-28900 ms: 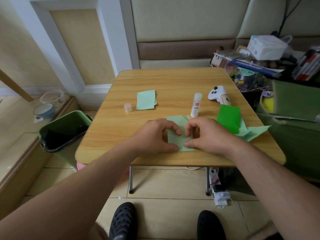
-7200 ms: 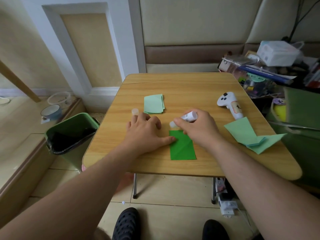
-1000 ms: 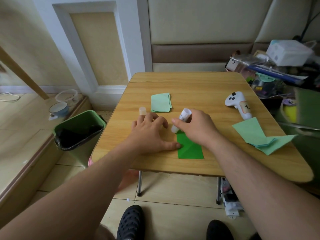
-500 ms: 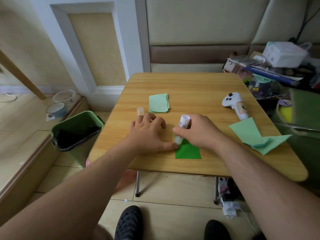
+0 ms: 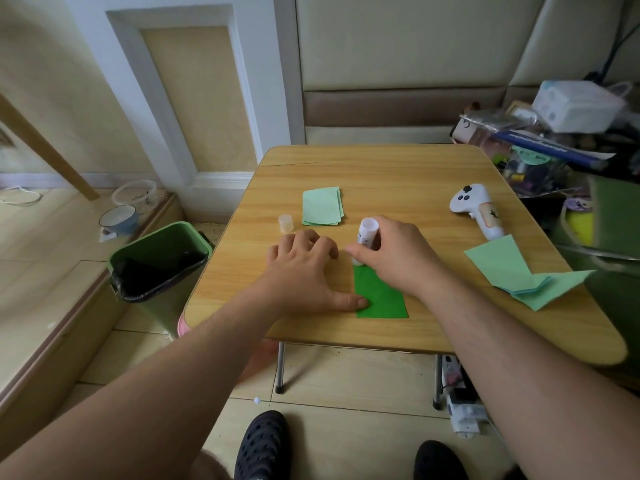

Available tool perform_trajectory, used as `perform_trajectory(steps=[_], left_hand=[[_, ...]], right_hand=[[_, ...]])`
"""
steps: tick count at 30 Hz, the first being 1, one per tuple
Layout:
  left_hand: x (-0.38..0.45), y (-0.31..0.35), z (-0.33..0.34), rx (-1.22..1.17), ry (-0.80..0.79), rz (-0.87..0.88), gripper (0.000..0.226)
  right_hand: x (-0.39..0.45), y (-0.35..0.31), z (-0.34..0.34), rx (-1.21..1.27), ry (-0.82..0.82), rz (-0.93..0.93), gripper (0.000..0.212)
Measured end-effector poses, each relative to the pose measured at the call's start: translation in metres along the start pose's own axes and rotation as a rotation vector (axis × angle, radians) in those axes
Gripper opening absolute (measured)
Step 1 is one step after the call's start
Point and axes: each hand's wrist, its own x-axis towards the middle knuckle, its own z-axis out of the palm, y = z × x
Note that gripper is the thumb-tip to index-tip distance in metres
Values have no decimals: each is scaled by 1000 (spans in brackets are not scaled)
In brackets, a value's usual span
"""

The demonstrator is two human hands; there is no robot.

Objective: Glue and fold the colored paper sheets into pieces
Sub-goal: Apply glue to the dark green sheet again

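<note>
While the left hand (image 5: 304, 271) lies flat on the wooden bench (image 5: 398, 174), its straight thumb pins the dark green paper rectangle (image 5: 381, 299) at the near edge. Just beyond, the right hand (image 5: 394, 258) has fingers curled round the white glue stick (image 5: 366, 232), tip down on the paper's far end. Past the left fingers stand a clear cap (image 5: 285, 223) and a stack of folded pale green papers (image 5: 322, 206).

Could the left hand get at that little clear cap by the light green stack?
Probably yes. The cap stands upright just beyond the left hand, with bare table between them; the hand would first have to stop pressing the dark green paper.
</note>
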Motion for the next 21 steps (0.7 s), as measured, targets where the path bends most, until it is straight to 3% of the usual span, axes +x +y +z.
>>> perform_trajectory(steps=[6,11,21], left_hand=[[2,-1,0,9,-17,-15,105],[5,-4,0,-66,18,-42,87],[5,-2,1,-24,20,-34,90]], right_hand=[[0,3,0,56,91,61,32],[-5,-1,-4,65,19,60,28],[-11,19,-31,-43,25,130,21]])
